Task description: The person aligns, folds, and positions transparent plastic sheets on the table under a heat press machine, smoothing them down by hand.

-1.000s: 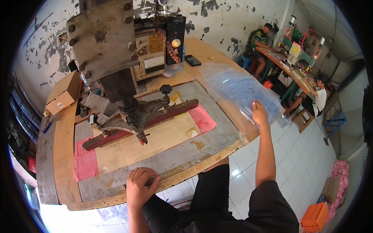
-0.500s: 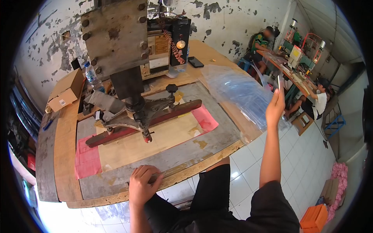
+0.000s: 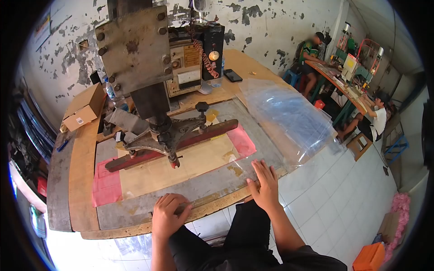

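My left hand rests at the front edge of the grey metal plate, its fingers curled and pressed together; what lies under them is hidden. Further right along that edge, my right hand lies with fingers stretched out and slightly apart. Faint glints of what looks like clear film show on the plate near its fingertips. Beyond both hands, a press machine's long red-brown bar hangs over a pale yellowish sheet with a pink piece at its left end and another pink piece at its right.
A stack of clear plastic sheets lies on the table's right side. A phone is behind it. At the left stand a cardboard box and a water bottle. Two people work at a bench at the back right.
My right hand has come down from its raised position at the right to the plate's front edge. My left hand has stayed nearly in place. The stacked plastic sheets now lie flatter.
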A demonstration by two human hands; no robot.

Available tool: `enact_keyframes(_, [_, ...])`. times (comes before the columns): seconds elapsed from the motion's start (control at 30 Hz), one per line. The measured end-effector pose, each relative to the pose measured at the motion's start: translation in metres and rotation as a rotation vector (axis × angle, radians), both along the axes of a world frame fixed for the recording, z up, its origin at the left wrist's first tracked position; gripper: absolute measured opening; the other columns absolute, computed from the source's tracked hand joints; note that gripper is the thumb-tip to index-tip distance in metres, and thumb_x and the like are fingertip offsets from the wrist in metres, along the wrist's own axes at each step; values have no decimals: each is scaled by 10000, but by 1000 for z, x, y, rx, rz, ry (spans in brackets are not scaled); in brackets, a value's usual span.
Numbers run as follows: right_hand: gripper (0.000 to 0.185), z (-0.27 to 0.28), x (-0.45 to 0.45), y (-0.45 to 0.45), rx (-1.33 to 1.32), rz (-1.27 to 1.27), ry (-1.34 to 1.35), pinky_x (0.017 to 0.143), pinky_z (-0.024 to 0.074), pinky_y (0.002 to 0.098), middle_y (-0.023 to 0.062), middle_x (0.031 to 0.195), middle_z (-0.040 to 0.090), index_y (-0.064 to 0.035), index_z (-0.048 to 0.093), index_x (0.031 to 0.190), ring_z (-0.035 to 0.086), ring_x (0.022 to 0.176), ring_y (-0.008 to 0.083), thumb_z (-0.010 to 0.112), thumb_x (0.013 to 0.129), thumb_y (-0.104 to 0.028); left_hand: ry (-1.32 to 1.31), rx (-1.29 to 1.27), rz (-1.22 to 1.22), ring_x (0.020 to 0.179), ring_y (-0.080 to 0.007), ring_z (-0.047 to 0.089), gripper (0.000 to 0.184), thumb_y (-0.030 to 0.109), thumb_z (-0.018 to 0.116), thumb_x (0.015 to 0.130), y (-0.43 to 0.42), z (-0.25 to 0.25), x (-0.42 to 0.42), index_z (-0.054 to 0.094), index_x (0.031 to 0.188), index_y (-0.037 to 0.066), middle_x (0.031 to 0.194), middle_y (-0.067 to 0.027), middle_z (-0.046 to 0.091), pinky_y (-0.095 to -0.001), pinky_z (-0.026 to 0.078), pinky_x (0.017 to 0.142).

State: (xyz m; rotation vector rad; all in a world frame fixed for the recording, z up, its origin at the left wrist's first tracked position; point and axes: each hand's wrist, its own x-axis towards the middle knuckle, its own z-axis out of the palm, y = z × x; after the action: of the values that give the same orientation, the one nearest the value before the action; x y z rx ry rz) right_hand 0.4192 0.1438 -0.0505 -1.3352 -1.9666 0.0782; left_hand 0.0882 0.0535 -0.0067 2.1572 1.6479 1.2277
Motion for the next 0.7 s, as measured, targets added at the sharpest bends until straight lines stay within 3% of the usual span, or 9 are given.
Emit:
enact_keyframes(0.1, [510,-3,3,2,62,-30,42,1210,428,558,183,1522,642,-58,594,1537,601,1437,393,670,1033,-91,-7,15,-1,926,-320,740,129,82,865,821,0,0,2,754,885,65,950,-72,775,-444,566,860])
enact_keyframes(0.2, [400,19,3,-11,134,-77,313,855,634,381,179,1289,760,-25,657,1436,777,1099,352,694,1039,-57,87,21,-41,992,-333,745,257,105,893,801,-3,-6,-4,747,1011,74,1046,-95,780,-458,576,895])
enact_keyframes(0.23, [400,29,-1,-22,135,-70,314,855,634,381,179,1289,760,-25,657,1436,777,1099,352,694,1039,-57,89,23,-34,992,-333,745,257,105,893,801,-6,-5,2,747,1011,74,1046,-95,780,-458,576,895])
enact_keyframes(0.33, [375,64,-13,-63,133,25,231,725,609,378,155,1164,778,-29,706,1361,779,882,294,728,988,-42,25,60,-75,1308,-381,657,695,220,984,737,-24,1,35,641,1333,120,1391,-138,702,-513,557,1052])
enact_keyframes(0.47, [368,74,-19,-98,-202,288,116,726,632,376,148,1106,761,-22,702,1277,788,864,305,825,943,-116,77,195,-102,1383,-351,614,700,219,991,735,-40,29,75,656,1343,133,1446,-134,677,-521,543,1073])
enact_keyframes(0.57, [342,75,-25,-108,-330,460,82,687,607,415,123,1041,747,-47,677,1186,762,826,342,846,945,-220,254,109,-292,1288,-328,686,731,211,998,730,-43,23,77,653,1368,127,1334,-127,738,-494,559,1053])
enact_keyframes(0.63, [370,74,-26,-110,-462,670,196,692,613,418,107,1025,738,-49,643,1159,763,830,345,837,970,-301,6,-17,-438,1101,-290,739,743,227,942,797,-43,-9,67,623,1463,145,1167,-71,765,-460,557,1005])
enact_keyframes(0.67, [454,73,-23,-109,-538,693,136,742,623,437,124,1179,718,-62,625,1267,761,883,363,817,991,-367,-25,19,-403,894,-276,753,693,222,943,789,-40,-5,67,670,1420,136,940,-39,765,-410,590,868])
enact_keyframes(0.7, [454,77,-22,-107,-534,697,139,742,623,437,124,1179,718,-62,625,1267,761,883,363,817,991,-367,-19,21,-401,894,-276,753,693,222,943,789,-41,-3,64,670,1420,136,940,-39,765,-410,590,868])
